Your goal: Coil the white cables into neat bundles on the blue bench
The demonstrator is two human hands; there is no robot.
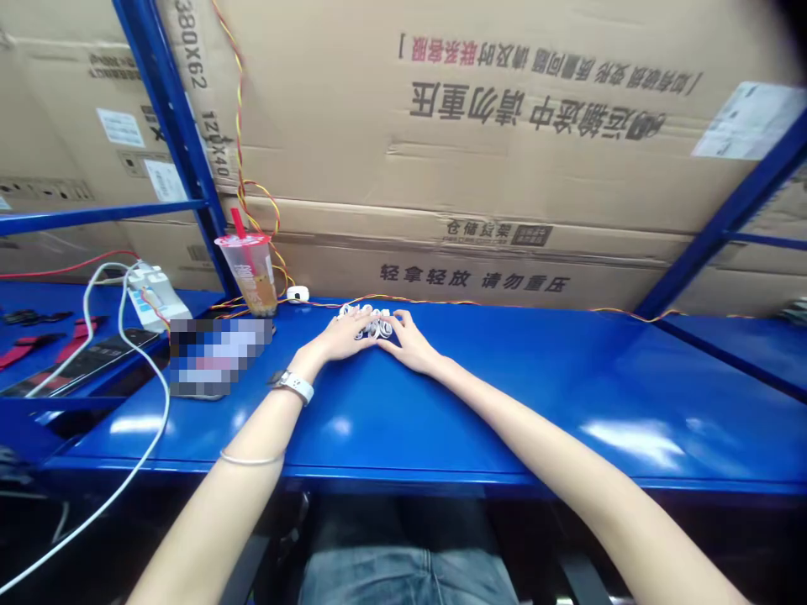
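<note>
A small cluster of white looped pieces (374,324) lies on the blue shelf surface (504,378) near its back. They look like coiled cables, but are too small to be sure. My left hand (344,338) rests against the cluster's left side, fingers stretched out and partly over it. From the right, my right hand (413,346) curves around it, with thumb and fingers apart. The two thumbs come close together at the front of the pieces. Parts of the cluster are hidden by the fingers.
Left of my hands stand a drink cup with a red straw (252,273) and a small white case (298,294). A phone (202,397), blurred on top, lies nearer. A white cable (162,403) hangs over the front edge. Large cardboard boxes (441,176) form the back.
</note>
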